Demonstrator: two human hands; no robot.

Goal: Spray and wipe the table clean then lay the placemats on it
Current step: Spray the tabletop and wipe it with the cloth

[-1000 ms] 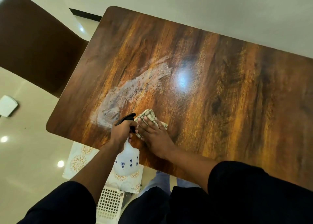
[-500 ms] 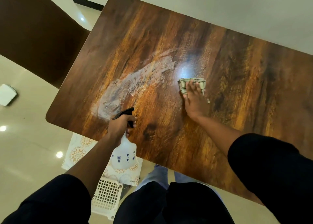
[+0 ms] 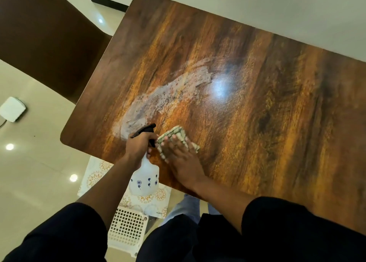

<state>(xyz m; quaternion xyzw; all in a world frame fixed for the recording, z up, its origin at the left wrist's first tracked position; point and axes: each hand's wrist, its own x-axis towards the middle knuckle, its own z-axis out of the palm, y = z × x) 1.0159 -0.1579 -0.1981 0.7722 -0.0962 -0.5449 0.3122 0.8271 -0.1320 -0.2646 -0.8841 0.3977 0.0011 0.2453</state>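
Worktop [image 3: 247, 87] carries a wet streak [image 3: 164, 99]; right hand [image 3: 182, 160] presses a cloth [image 3: 176, 137] flat near its front edge, fingers straight, while left hand [image 3: 138, 144] grips the spray bottle [image 3: 145, 174].

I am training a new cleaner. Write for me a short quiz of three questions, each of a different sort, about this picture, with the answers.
1. True or false: the wet spray patch on the table is already fully wiped away.
2. What does the left hand hold? A) spray bottle B) placemat C) basket
3. Fill in: the right hand presses flat on the ____.

Key:
1. False; a whitish patch is there.
2. A, the spray bottle.
3. cloth.
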